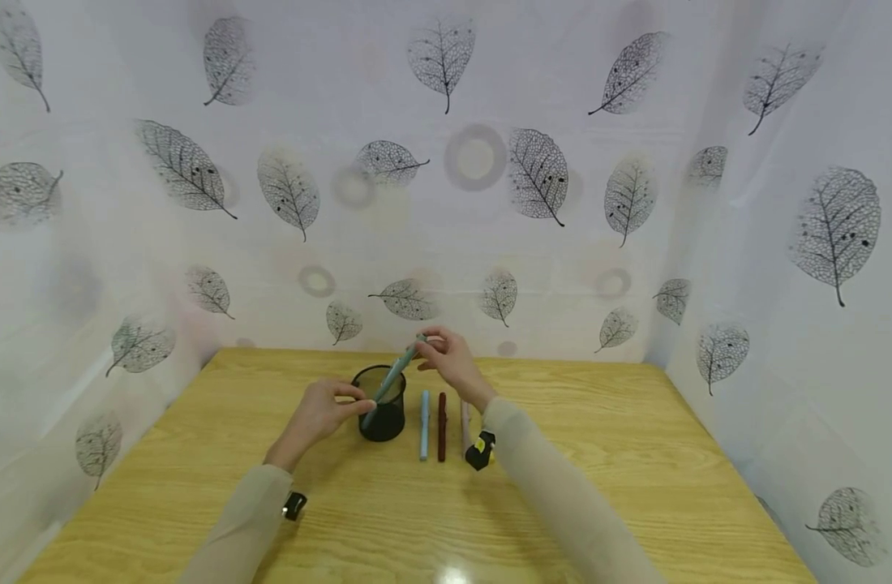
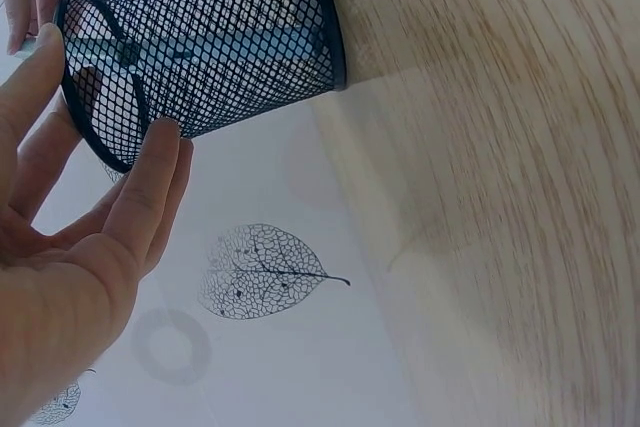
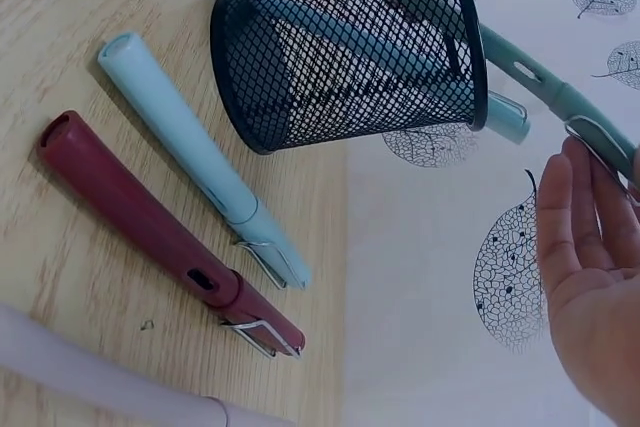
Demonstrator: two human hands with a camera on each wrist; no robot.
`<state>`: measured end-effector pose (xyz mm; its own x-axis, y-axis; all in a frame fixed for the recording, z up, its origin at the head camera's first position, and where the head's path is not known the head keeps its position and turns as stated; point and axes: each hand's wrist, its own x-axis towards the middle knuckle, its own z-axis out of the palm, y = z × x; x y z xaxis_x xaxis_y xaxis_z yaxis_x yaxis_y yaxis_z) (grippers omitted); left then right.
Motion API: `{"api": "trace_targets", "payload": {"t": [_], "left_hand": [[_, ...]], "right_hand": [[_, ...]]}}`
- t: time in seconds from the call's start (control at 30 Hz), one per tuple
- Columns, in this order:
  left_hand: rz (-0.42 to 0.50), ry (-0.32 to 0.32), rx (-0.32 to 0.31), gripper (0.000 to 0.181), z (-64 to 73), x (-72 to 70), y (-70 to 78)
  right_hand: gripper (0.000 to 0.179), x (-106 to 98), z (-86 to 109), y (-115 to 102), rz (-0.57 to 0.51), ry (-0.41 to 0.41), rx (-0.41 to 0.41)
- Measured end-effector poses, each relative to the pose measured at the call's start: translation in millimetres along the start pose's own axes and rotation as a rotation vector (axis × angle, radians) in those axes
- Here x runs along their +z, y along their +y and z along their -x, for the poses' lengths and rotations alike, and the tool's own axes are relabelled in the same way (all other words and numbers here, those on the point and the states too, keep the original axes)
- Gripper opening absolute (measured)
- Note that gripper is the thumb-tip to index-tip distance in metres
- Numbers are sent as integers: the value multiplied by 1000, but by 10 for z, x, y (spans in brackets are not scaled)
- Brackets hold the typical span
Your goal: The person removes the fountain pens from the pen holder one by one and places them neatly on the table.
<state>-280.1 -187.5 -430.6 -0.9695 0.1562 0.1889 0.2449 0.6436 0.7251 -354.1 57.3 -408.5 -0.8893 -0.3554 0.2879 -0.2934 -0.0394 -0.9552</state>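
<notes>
Green capped pen (image 1: 396, 371) pinched by right hand (image 1: 452, 361), tilted toward one o'clock; mesh pen cup (image 1: 388, 426) gripped by left hand (image 1: 323, 412). Cup could be tipped by sideways levering.

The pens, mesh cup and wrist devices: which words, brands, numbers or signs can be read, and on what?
None can be read.
Green pen, light blue pen, dark red pen, pale pink pen, mesh cup and pen inside it: nothing legible.
Right wrist device: yellow mark, too small to read.
Left wrist device: nothing legible.
</notes>
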Motion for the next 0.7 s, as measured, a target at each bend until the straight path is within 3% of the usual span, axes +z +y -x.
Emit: {"api": "trace_targets", "payload": {"t": [0.33, 0.7], "left_hand": [[12, -1, 29, 20, 6, 20, -12], [12, -3, 13, 19, 18, -1, -9]], "right_hand": [[27, -60, 25, -12, -123, 102, -9], [27, -97, 71, 6, -140, 152, 6]]}}
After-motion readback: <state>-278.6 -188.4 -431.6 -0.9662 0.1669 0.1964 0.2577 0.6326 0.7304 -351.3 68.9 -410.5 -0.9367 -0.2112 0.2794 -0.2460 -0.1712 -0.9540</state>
